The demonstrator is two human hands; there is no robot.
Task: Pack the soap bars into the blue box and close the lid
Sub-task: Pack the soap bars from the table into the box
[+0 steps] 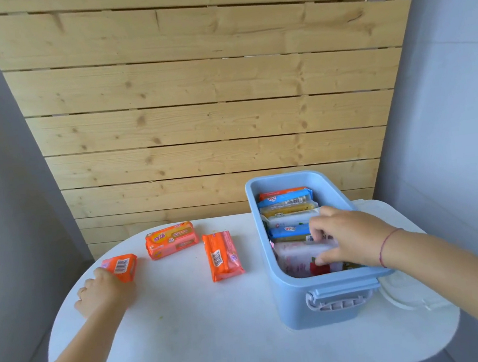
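Observation:
The blue box (292, 296) stands open on the right of the white table, with several wrapped soap bars standing on edge inside. My right hand (348, 235) reaches into the box and pinches a pink-and-white soap bar (297, 256) near its front end. On the left, my left hand (102, 294) grips an orange soap bar (122, 267) lying on the table. Two more orange soap bars lie free on the table: one (170, 239) further back, one (223, 256) closer to the box. The white lid (405, 295) lies flat on the table to the right of the box, partly hidden by my right forearm.
The white table (204, 333) has rounded corners and ends close behind the box. A wooden slat wall (194, 111) rises behind it, with grey walls to both sides. The box's pale front handle (339, 300) faces me.

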